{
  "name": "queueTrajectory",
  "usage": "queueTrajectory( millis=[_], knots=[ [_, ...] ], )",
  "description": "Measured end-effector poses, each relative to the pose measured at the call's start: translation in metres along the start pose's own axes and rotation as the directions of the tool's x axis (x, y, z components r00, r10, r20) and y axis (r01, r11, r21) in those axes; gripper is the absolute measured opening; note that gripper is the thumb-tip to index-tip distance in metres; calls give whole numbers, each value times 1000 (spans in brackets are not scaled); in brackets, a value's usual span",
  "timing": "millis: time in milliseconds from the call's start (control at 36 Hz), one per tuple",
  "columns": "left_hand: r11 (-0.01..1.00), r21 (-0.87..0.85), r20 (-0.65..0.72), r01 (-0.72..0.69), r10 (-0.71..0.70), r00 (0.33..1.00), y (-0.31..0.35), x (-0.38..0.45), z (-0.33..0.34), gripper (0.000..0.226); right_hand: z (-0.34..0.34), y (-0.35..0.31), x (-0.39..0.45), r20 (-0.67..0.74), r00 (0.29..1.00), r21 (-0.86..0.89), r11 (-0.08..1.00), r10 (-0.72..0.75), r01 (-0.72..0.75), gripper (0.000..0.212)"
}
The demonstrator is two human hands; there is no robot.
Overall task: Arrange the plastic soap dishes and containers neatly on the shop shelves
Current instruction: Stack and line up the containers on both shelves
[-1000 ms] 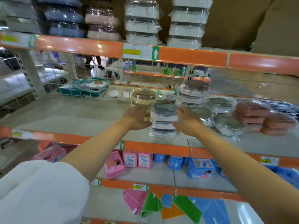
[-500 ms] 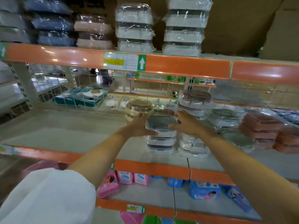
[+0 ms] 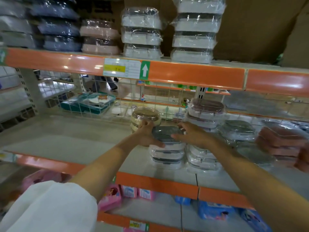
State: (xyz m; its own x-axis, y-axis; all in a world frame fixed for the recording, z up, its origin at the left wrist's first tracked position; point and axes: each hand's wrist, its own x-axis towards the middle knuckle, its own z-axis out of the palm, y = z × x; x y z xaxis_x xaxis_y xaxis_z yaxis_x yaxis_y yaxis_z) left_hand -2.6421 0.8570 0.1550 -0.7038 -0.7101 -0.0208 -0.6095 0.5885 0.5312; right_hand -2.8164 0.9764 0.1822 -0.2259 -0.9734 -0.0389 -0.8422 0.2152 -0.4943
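Head view: your left hand and right hand both grip the grey dish, one on each side, thumbs toward you and fingers curled round its far edges. The dish sits at the top of a short stack of wrapped dishes on the middle shelf, near the front edge. Whether it rests on the one below or is just lifted clear, you cannot tell.

Just behind your left hand stands a brown-lidded oval tub, touching your fingertips or very close to them. Just right of the stack is a second pile of clear-wrapped dishes, with a taller pile of mauve-lidded ones behind it. Further right lie grey-lidded packs and blurred pink dishes.

On the top shelf, white containers stand in two wrapped columns, with pink and dark blue stacks to their left. A price label with a green arrow sits on its orange rail.
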Motion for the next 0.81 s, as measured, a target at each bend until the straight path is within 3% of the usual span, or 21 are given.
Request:
queueTrajectory(
  millis=[56, 167, 278, 389, 417, 500, 528, 611, 806],
  knots=[
    [999, -40, -25, -17, 16, 1000, -4, -3, -2, 96, -3, -1, 2, -7, 1000, 87, 996, 15, -15, 68],
    [993, -109, -49, -42, 37, 998, -17, -14, -12, 110, -10, -2, 4, -2, 1000, 76, 997, -7, 7, 62],
    [955, -296, -45, 30, -45, 998, -37, -25, -25, 86, -11, -4, 8, 40, 999, 56, 998, 3, -5, 63],
    [933, -355, -48, 61, -83, 995, -49, -37, -37, 71, -7, -12, 13, 175, 983, -102, 994, 57, -39, 58],
    [936, -346, -50, 62, -84, 995, -51, -39, -39, 72, -5, -16, 12, 220, 973, -141, 989, 66, -36, 68],
    [942, -334, -77, 47, -77, 994, -53, -47, -45, 74, 8, -6, 34, 285, 955, -291, 957, 84, 3, 133],
    [943, -331, -81, 45, -76, 994, -55, -48, -45, 74, 12, -7, 37, 309, 945, -351, 936, 107, 8, 134],
    [942, -332, -85, 42, -74, 994, -55, -52, -47, 73, 17, -18, 33, 332, 924, -455, 890, 192, -22, 105],
    [940, -342, -73, 13, -41, 997, -55, -61, -51, 65, 26, -16, 34, 271, 951, -523, 852, 151, 14, 104]
  ],
)
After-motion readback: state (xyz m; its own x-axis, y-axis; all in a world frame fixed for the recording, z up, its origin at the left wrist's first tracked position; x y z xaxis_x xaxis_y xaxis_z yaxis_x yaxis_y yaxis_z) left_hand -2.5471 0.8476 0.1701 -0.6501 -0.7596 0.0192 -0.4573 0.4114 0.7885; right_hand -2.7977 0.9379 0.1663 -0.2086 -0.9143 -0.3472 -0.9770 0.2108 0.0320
